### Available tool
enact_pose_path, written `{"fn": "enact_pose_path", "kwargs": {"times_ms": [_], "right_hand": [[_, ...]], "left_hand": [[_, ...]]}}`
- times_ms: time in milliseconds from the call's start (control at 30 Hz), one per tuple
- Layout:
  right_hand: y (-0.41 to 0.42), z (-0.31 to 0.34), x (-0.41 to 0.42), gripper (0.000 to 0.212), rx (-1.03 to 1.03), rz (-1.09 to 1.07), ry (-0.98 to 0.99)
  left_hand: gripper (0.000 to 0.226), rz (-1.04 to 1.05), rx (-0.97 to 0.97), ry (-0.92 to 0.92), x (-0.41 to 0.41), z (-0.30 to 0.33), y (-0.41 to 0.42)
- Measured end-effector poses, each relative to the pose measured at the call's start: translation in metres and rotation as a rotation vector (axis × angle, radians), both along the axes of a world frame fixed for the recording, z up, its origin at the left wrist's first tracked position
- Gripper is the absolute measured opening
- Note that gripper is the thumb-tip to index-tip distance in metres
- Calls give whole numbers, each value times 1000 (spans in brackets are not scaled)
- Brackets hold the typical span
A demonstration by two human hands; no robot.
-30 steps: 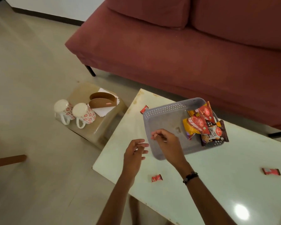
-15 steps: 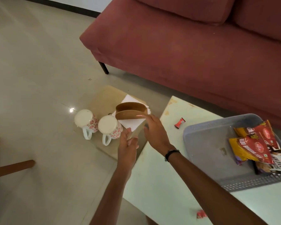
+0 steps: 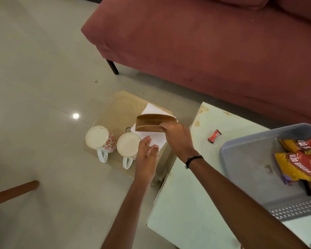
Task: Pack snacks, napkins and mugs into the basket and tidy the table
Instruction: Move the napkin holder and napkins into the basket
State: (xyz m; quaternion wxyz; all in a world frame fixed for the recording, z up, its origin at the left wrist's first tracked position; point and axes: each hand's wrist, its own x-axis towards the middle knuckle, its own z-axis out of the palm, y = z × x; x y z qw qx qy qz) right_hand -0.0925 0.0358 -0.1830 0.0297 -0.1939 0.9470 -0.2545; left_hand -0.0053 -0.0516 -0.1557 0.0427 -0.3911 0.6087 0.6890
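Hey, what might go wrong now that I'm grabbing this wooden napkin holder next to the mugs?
1. The right hand grips the napkin holder only at one end, so it may tilt and spill the white napkins.
2. The open left hand hovers right beside the nearer mug; a bump could knock it off the low side table.

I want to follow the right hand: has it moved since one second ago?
Yes. The right hand left the grey basket and went left, past the table edge, and now grips the brown napkin holder on the stool.
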Motion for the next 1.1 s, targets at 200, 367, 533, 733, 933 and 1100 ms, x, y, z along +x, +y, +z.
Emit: {"fn": "enact_pose_path", "kwargs": {"times_ms": [200,367,533,733,933,1100], "right_hand": [[46,30,54,17,-130,-188,15],[110,48,96,20,-174,-287,55],[177,50,123,17,-193,-384,-6],[265,53,147,14,-129,-481,209],[326,20,124,26,-199,-585,-160],[348,-7,95,24,-249,-469,-214]], "left_hand": [[34,-30,-2,38,-3,26,45],[35,-239,-96,50,3,49,115],[30,-462,-444,-68,5,51,188],[25,-668,-560,-106,1,34,254],[26,-807,-519,-96,-4,13,305],[25,-814,-573,-113,-17,-9,326]]}}
